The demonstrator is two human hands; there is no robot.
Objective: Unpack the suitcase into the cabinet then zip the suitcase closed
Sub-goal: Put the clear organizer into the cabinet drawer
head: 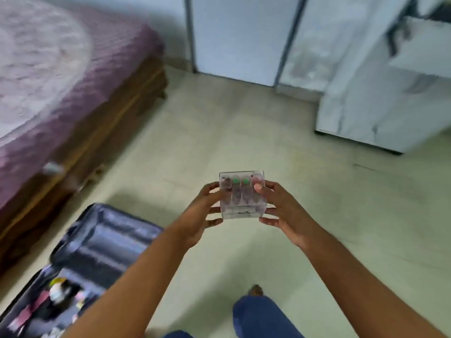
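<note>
A small clear plastic box [241, 195] with little items and two green dots inside is held out in front of me over the floor. My left hand [200, 215] grips its left side and my right hand [280, 211] grips its right side, thumb on top. The open suitcase [97, 245] lies on the floor at the lower left, its grey lined lid raised and several small colourful items inside. The white marbled cabinet [366, 106] stands ahead at the right with one door swung open.
A bed [61, 81] with a purple cover on a brown wooden frame fills the left side. Pale floor tiles [219, 130] stretch between me and the cabinet. My jeans leg and foot [256, 311] show at the bottom.
</note>
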